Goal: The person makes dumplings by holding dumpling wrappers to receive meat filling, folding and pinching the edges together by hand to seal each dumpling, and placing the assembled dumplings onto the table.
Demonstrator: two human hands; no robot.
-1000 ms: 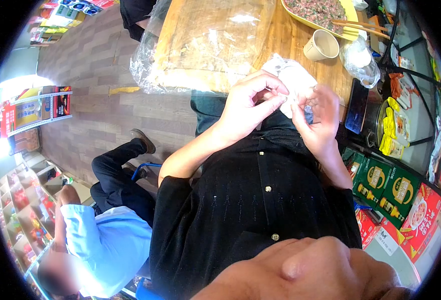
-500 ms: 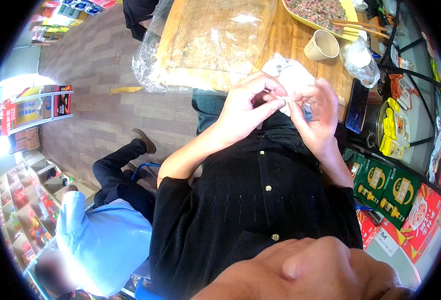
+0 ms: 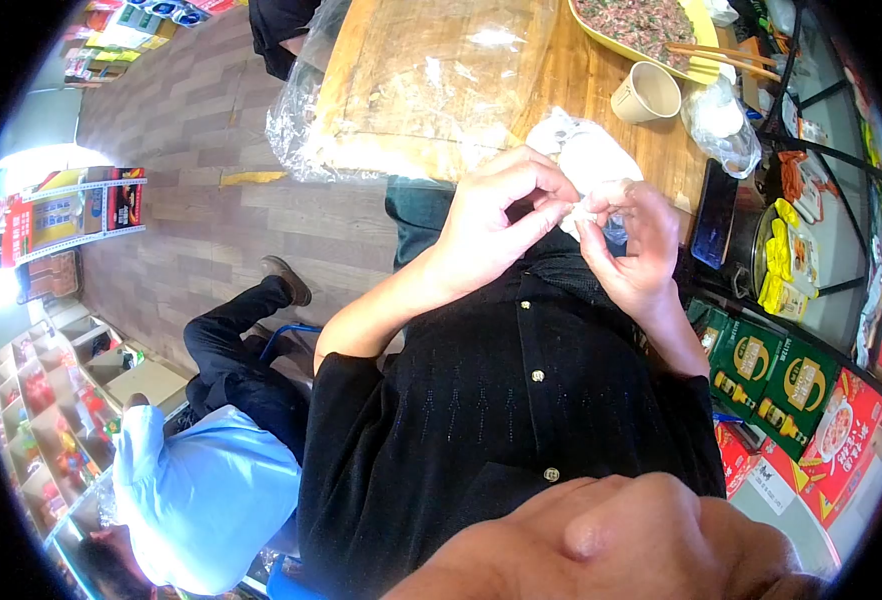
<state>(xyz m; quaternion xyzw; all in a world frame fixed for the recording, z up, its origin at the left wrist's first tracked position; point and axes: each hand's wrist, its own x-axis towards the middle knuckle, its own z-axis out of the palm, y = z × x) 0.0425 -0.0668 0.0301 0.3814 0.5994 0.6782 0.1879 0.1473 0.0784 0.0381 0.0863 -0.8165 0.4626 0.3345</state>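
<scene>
My left hand (image 3: 511,212) and my right hand (image 3: 633,240) meet in front of my chest, at the near edge of the table. Between the fingertips of both is a small whitish dumpling (image 3: 583,214), mostly covered by the fingers. Both hands are closed in a pinch on it. Just beyond them lies a white, round, flat stack (image 3: 598,158) in a plastic bag; it looks like dough wrappers. A yellow dish of minced meat filling (image 3: 646,30) stands farther off, with chopsticks (image 3: 726,55) resting across its rim.
A paper cup (image 3: 647,93) and a knotted plastic bag (image 3: 718,120) stand on the wooden table (image 3: 551,85). Clear plastic sheeting (image 3: 411,90) covers its left part. A dark phone (image 3: 714,213) lies by the right edge. A person in light blue (image 3: 211,490) sits at left.
My fingertips have shifted slightly along the dumpling, and the right fingers have curled in closer. The seated person at left has moved a little.
</scene>
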